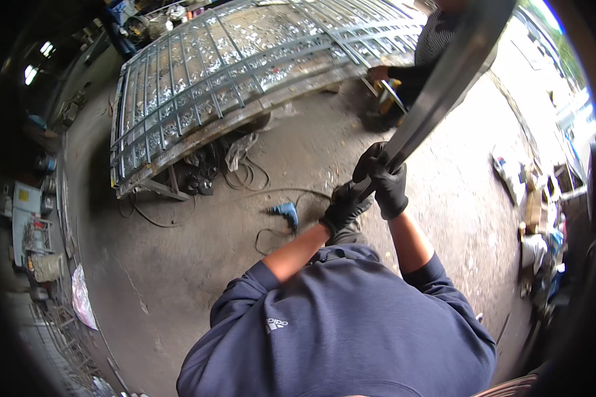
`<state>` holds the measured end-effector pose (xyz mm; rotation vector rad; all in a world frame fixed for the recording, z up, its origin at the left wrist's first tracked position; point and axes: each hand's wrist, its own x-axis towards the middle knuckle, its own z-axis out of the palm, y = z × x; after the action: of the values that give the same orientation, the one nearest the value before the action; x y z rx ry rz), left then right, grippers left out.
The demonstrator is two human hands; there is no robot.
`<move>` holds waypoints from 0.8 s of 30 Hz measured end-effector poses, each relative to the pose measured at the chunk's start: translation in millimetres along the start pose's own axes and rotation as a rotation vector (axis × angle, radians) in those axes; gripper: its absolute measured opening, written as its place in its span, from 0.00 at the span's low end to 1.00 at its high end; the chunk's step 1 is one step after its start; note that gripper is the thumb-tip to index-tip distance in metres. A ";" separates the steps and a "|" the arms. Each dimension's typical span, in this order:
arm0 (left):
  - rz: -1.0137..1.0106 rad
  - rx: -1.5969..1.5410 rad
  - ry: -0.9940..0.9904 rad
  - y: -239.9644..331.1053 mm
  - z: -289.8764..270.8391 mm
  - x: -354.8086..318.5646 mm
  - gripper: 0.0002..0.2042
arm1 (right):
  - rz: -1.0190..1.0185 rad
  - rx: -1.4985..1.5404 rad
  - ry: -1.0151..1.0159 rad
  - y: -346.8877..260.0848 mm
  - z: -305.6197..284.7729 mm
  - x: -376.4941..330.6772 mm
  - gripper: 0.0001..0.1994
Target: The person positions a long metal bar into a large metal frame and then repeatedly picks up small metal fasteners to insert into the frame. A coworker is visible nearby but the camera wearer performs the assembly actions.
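A long grey metal bar (440,83), with a groove or edge along its length, rises from my hands toward the upper right. My right hand (387,182), in a black glove, is closed around the bar near its lower end. Lower and to the left, my left hand (347,206), also in a black glove, has its fingers curled at the bar's bottom end, though they are partly hidden. A blue power drill (286,213) lies on the concrete floor, left of my left hand, with its cord trailing.
Ahead stands a low worktable (208,132) bearing a welded metal grille (238,66) and scattered bright scraps. At its right end a co-worker's hand (379,73) reaches to the frame, near a yellow-and-black object (392,89). Cables (248,175) lie under the table. Clutter (540,218) lines the right side.
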<state>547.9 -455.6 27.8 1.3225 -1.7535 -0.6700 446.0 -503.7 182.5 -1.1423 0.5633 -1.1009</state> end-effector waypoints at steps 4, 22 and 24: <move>-0.212 -1.050 -0.061 -34.3 -33.6 125.1 0.40 | -0.008 -0.134 0.085 18.9 -41.1 140.9 0.04; -0.598 -1.930 0.156 -275.0 -59.1 473.8 0.40 | 0.678 -0.984 -0.001 133.4 -230.4 307.4 0.24; -0.743 -1.954 0.136 -321.9 -60.4 466.4 0.36 | 0.921 -0.809 -0.015 151.0 -227.1 321.5 0.25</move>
<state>712.5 -993.7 -62.6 0.3730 0.1199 -1.8469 446.9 -889.8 13.2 -1.3226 1.4195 -0.0294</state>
